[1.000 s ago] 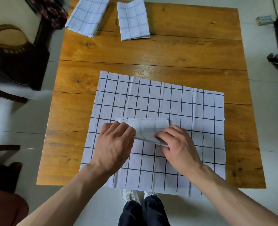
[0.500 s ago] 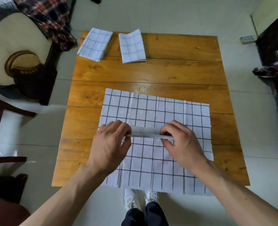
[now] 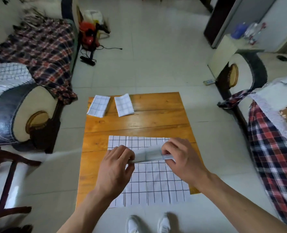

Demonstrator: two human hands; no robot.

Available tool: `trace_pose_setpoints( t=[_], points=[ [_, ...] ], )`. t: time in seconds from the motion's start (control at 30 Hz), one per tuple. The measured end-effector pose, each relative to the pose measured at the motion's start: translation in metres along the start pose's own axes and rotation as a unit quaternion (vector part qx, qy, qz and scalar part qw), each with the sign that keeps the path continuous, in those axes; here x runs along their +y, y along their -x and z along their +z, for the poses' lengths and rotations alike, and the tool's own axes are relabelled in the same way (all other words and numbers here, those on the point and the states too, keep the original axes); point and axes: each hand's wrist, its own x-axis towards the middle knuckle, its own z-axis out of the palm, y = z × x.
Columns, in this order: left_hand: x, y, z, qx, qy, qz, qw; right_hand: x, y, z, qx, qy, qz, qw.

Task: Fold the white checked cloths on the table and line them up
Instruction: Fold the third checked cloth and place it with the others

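nearest the camera a pair of white shoes (image 3: pixel 147 223) stands on the pale tiled floor (image 3: pixel 156 64), just short of the wooden table (image 3: pixel 139 122). an open white checked cloth (image 3: pixel 154 184) lies flat over the near half of the table, its near edge hanging past the table's rim. above this spread cloth both hands hold a folded cloth (image 3: pixel 147 154) between them: the left hand (image 3: pixel 114 169) pinches its left end with curled fingers and thumb, and the right hand (image 3: pixel 181 158) grips its right end the same way, so the strip is lifted off the cloth below. further on, bare wood separates this from two folded cloths at the far left of the table, the left folded cloth (image 3: pixel 98 105) at the corner, slightly over the edge, and the second folded cloth (image 3: pixel 124 105) just beside it, apart. beyond, a plaid blanket (image 3: pixel 38 47) drapes a sofa on the left, and a red appliance (image 3: pixel 89 36) sits on the floor
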Motion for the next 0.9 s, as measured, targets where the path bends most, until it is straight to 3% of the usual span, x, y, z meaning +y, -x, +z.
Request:
trace_pose_setpoints(
  t=[0.37,0.67,0.9],
  points=[
    [0.114,-0.044,-0.007,-0.015,0.0,0.144,0.99,0.02,0.084,-0.112,0.044,0.066,0.067,0.995],
    [0.228,-0.053,0.041,-0.021,-0.014,0.156,0.987,0.097,0.172,-0.168,0.062,0.042,0.07,0.995],
    [0.348,-0.051,0.092,0.003,-0.001,0.112,0.994,0.184,0.243,-0.228,0.076,-0.035,0.077,0.993]
  ],
)
